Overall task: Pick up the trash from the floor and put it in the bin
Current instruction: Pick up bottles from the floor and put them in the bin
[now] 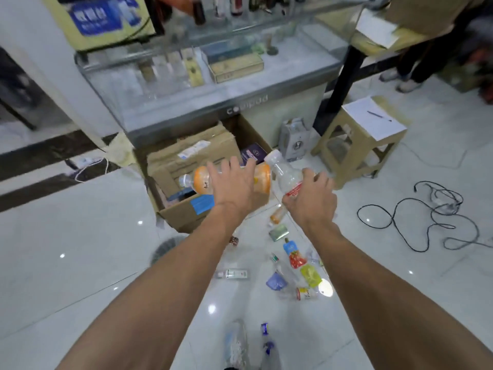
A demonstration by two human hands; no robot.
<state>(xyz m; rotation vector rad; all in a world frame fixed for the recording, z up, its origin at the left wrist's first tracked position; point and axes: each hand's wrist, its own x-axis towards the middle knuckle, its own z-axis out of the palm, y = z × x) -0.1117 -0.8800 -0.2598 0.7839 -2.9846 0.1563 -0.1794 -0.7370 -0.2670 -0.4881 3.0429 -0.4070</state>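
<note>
- Both bare arms reach forward, side by side. The left hand (234, 185) is palm down; the right hand (312, 201) is turned slightly inward.
- The left hand's fingers and thumb wrap over an orange bottle (202, 181) from above. The right hand's fingers curl round the lower part of a clear bottle (285, 174).
- Two bottles are held, one per hand. One open cardboard box (184, 213) stands on the floor (80, 236).
- Two drink pouches, one red (293, 255) and one yellow (310, 275), lie among roughly eight other scraps near the arms.
- The orange bottle lies sideways across the left palm, over the box's opening, cap pointing left.
- The clear bottle tilts up and left out of the right fist, its cap near the orange bottle's base, just beside the box's right edge.
</note>
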